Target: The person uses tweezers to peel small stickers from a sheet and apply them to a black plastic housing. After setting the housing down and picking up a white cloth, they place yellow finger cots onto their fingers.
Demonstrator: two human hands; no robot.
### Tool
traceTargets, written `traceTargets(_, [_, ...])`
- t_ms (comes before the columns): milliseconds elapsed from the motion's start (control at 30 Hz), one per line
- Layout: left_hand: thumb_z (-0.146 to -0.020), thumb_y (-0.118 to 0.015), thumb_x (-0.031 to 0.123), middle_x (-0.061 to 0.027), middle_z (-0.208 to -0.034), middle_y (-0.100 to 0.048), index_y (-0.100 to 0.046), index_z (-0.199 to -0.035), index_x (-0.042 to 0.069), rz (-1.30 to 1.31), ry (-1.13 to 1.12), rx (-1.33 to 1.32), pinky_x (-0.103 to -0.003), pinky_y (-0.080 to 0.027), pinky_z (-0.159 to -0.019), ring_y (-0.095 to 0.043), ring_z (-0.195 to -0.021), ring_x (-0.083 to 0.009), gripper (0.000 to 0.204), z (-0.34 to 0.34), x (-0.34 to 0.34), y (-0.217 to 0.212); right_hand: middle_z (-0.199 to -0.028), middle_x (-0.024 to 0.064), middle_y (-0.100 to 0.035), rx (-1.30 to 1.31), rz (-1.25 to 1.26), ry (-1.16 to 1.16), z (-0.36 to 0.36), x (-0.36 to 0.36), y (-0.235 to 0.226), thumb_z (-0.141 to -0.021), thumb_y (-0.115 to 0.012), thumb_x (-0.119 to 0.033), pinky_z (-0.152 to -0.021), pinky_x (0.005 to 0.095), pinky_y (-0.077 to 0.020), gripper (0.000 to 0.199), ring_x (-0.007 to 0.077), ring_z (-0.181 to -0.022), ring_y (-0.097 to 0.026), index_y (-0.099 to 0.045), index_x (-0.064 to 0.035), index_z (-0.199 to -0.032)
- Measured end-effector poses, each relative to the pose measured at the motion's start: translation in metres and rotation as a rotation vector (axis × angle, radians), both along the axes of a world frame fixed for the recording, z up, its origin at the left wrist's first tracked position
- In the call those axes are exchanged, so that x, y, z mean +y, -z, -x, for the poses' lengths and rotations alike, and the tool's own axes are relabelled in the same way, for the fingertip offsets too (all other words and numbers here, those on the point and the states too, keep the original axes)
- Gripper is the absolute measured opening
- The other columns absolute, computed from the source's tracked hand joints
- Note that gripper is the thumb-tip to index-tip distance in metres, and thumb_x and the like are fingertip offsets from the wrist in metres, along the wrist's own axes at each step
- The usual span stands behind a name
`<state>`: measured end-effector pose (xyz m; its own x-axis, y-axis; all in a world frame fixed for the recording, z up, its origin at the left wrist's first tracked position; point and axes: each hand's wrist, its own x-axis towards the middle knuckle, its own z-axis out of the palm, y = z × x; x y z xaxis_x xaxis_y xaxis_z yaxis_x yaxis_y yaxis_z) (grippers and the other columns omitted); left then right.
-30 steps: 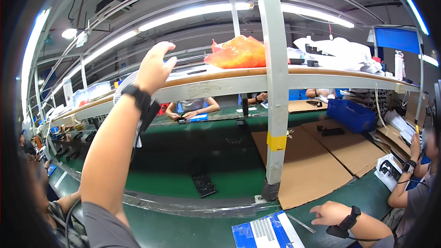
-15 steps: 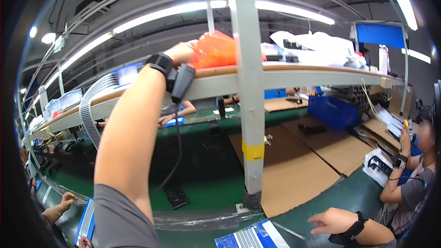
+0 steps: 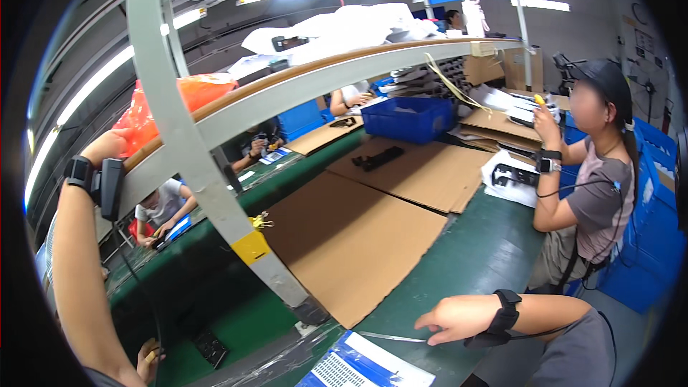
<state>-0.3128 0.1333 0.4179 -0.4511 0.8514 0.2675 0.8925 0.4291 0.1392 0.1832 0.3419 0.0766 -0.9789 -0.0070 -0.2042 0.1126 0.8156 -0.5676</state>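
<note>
My left hand (image 3: 106, 145) is raised to the shelf at the left, against an orange plastic bag (image 3: 147, 116). Its fingers are mostly hidden by the bag, so whether they grip it does not show. Low over the green table, my right hand (image 3: 459, 319) holds nothing, its fingers loosely bent and apart. Beside its fingertips lies a thin, pale strip (image 3: 390, 337). A blue and white sheet with a printed grid (image 3: 351, 367) rests at the table's near edge.
A grey post (image 3: 190, 150) with yellow tape rises between my hands. Cardboard sheets (image 3: 358, 240) cover the table beyond, with a black part (image 3: 378, 158) and a blue bin (image 3: 408, 118). A co-worker (image 3: 595, 179) sits at the right. A dark flat piece (image 3: 209, 348) lies lower left.
The view has swung to the right, so the post and shelf now appear farther left. My left hand stays at the orange bag; my right hand is still over the table, near the pale strip.
</note>
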Motion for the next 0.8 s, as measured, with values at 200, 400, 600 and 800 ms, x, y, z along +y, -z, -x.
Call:
traceTargets(200, [-0.072, -0.044, -0.006, -0.0038, -0.088, -0.059, -0.052, -0.104, 0.003, 0.098, 0.063, 0.050, -0.022, -0.044, -0.066, -0.055, -0.074, -0.0109, 0.035, -0.002, -0.004, -0.003, -0.086, 0.0148, -0.058, -0.027, 0.063, 0.045, -0.026, -0.004, 0.011, -0.081, -0.053, -0.027, -0.060, 0.0332, -0.0455, 0.040, 0.0269, -0.067, -0.058, -0.046, -0.0015, -0.111])
traceTargets(400, [-0.072, -0.045, -0.004, -0.0046, -0.087, -0.060, -0.054, -0.100, 0.004, 0.187, 0.098, 0.142, -0.023, -0.044, -0.067, -0.056, -0.074, -0.0119, 0.031, 0.002, -0.010, -0.005, -0.080, 0.0146, -0.059, 0.009, 0.146, 0.122, -0.049, 0.003, 0.007, -0.078, -0.054, -0.023, -0.064, 0.0324, -0.0454, 0.039, 0.0282, -0.071, -0.057, -0.048, 0.0012, -0.109])
traceTargets(600, [-0.072, -0.046, -0.002, -0.0053, -0.087, -0.061, -0.057, -0.096, 0.005, 0.240, 0.080, 0.249, -0.024, -0.044, -0.068, -0.057, -0.074, -0.0129, 0.027, -0.003, -0.023, -0.013, -0.078, 0.0064, -0.061, 0.217, 0.803, 0.351, -0.056, 0.037, 0.038, -0.079, -0.057, -0.015, -0.058, 0.0218, -0.0446, 0.026, 0.0104, -0.065, -0.056, -0.056, 0.0004, -0.099])
traceTargets(800, [-0.073, -0.049, 0.004, -0.0092, -0.088, -0.061, -0.057, -0.100, 0.006, 0.092, -0.140, 0.164, -0.028, -0.046, -0.063, -0.057, -0.073, -0.0148, 0.028, -0.030, 0.005, 0.004, -0.069, 0.0074, -0.058, 0.716, 1.619, 0.710, -0.052, 0.070, 0.101, -0.079, -0.054, -0.007, -0.052, 0.0219, -0.0415, 0.012, 0.0107, -0.059, -0.053, -0.057, 0.0013, -0.087])
